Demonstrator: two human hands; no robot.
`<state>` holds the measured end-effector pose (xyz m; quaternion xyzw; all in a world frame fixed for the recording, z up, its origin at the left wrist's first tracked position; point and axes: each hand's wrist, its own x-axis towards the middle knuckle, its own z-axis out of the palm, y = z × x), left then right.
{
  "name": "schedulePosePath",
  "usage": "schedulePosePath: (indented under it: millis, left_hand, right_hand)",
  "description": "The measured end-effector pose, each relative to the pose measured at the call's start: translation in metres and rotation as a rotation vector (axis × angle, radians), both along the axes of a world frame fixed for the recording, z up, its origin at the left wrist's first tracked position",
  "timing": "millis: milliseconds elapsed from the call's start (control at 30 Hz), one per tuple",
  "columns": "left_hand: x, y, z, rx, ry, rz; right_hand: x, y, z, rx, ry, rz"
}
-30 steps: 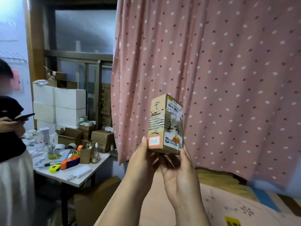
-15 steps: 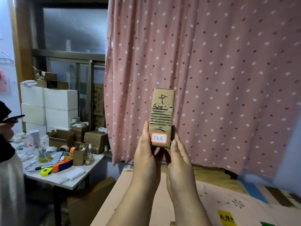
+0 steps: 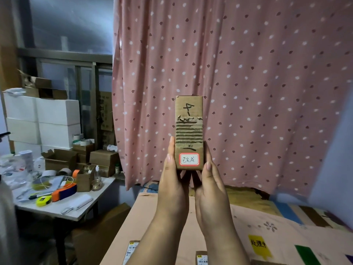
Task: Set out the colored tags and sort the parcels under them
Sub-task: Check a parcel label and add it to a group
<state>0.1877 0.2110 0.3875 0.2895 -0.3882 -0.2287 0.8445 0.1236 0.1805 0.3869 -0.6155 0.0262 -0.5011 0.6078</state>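
Note:
I hold a narrow brown cardboard parcel (image 3: 188, 129) upright in front of me, well above the table. It bears black marker writing, torn corrugated stripes and a red-bordered white sticker (image 3: 189, 159) near its bottom. My left hand (image 3: 172, 180) grips its lower left side and my right hand (image 3: 210, 184) its lower right side. On the pink-clothed table (image 3: 145, 217) below lie a yellow tag (image 3: 258, 245) with black writing and a green tag (image 3: 306, 254). Two more parcels (image 3: 131, 251) peek in at the bottom edge.
A pink dotted curtain (image 3: 248, 83) hangs behind. At the left stands a cluttered white side table (image 3: 57, 209) with tape rolls, a yellow tape measure, small boxes and bottles. White boxes (image 3: 42, 119) are stacked behind it. A large carton sits on the floor beneath.
The parcel has turned so its narrow face with the red-bordered sticker points squarely at me. My view shifted right and down, showing more of the table and tags.

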Motion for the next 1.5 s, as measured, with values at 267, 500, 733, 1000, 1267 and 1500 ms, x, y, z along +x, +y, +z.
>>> schedulePosePath:
  millis: [267, 500, 733, 1000, 1267, 1500]
  left_hand:
    - [-0.014, -0.05, -0.016, 0.144, -0.036, -0.128]
    - [-0.083, -0.099, -0.028, 0.249, -0.141, -0.396]
    - [-0.17, -0.1, -0.036, 0.277, -0.254, -0.644]
    - [-0.268, -0.087, -0.023, 0.209, -0.324, -0.852]
    - [-0.374, -0.057, -0.027, 0.179, -0.34, -1.013]
    - [-0.459, -0.026, -0.032, 0.153, -0.29, -1.115]
  right_hand:
    - [-0.035, -0.029, -0.01, 0.035, 0.074, -0.237]
    - [-0.117, -0.061, -0.024, 0.105, 0.196, -0.535]
    - [-0.205, -0.044, -0.031, 0.194, 0.108, -0.724]
    - [-0.304, -0.02, -0.026, 0.195, 0.131, -0.909]
    - [-0.4, 0.026, -0.023, 0.187, 0.099, -1.052]
    - [-0.469, 0.065, -0.024, 0.212, 0.122, -1.175]
